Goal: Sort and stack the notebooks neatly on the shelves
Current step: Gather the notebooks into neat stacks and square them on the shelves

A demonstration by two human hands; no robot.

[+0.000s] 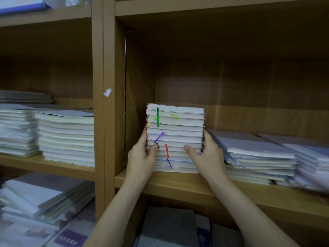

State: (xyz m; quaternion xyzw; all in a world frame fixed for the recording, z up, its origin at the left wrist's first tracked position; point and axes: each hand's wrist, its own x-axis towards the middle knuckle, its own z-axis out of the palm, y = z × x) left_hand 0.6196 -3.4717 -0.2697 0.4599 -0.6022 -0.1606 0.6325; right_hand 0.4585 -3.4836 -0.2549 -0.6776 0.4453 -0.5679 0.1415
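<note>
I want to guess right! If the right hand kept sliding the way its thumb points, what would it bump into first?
Probably the orange ribbon hanging down the notebook stack; the right hand points its thumb leftward across the page edges. Beyond it comes the left hand.

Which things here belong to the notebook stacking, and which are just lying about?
In the job: notebook stack with ribbon markers, left hand, right hand, shelf board, slumped pile beside it.
Lying about: blue folder, white sticker scrap.

Both forearms reaching forward and up; left hand [142, 155] curling fingers, thumb pressing forward; right hand [206, 154] mirroring it, thumb extending leftward, fingers wrapping far side, both gripping
</note>
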